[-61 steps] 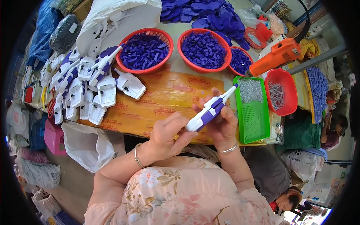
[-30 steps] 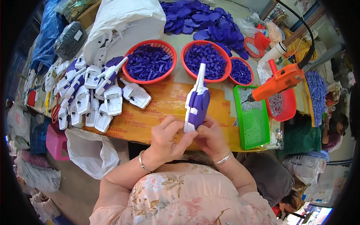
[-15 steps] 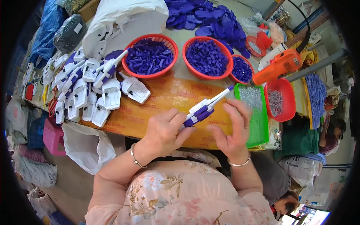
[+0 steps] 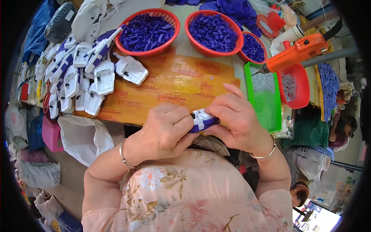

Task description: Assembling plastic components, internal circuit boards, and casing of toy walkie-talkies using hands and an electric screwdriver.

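Observation:
Just above the near edge of the table, both hands hold a white and purple plastic part [image 4: 204, 123]. My left hand [image 4: 164, 129] is closed around its left end. My right hand [image 4: 239, 120] pinches its right end with thumb and fingers, hiding much of that end. Right of my right hand is a green tray [image 4: 264, 112] with small metal screws [image 4: 263, 82] at its far end. Above those screws an orange electric screwdriver [image 4: 299, 52] points down to the left. Several white plastic housings [image 4: 104, 77], some with purple pieces, lie piled at the left.
Two red baskets [image 4: 148, 53] of small purple parts stand at the back, with a smaller red bowl [image 4: 253, 61] beside them. A red tray [image 4: 305, 87] holds longer metal pins. An open white sack [image 4: 87, 145] hangs below the table's left front edge. Other people sit at the right.
My right hand, apart from the part with fingers spread before, now grips its right end. The part has turned and come nearer to me. The view has tilted downward.

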### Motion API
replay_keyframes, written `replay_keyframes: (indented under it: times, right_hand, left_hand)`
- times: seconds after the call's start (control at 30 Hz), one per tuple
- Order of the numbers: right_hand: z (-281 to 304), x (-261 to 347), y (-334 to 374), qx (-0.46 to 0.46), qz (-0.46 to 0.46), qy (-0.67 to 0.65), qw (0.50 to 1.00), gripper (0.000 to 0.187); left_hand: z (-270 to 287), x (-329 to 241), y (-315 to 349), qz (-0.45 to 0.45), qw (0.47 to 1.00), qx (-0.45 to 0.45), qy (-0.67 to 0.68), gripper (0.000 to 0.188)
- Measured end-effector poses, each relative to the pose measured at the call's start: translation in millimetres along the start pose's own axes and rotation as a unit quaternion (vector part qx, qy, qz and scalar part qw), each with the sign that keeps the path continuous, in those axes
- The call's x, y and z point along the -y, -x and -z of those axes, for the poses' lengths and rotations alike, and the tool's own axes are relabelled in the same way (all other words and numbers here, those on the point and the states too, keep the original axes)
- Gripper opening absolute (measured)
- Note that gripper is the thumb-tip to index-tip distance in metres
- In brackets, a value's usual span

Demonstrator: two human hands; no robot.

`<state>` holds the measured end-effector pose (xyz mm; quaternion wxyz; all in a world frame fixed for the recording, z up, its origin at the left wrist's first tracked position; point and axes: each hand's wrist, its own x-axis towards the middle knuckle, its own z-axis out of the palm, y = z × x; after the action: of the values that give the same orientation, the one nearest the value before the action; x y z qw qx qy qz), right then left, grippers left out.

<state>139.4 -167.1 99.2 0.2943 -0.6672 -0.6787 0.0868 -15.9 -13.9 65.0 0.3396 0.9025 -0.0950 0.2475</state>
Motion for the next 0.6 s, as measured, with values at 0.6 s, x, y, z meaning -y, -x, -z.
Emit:
replay_keyframes:
  times: [0.6]
  right_hand:
    - [-9.7, 6.7, -5.4, -0.15, -0.009, 0.215, 0.965, 0.046]
  left_hand:
    - [-8.3, 21.7, 13.8, 0.259, 0.955, -0.011, 0.146, 0.025]
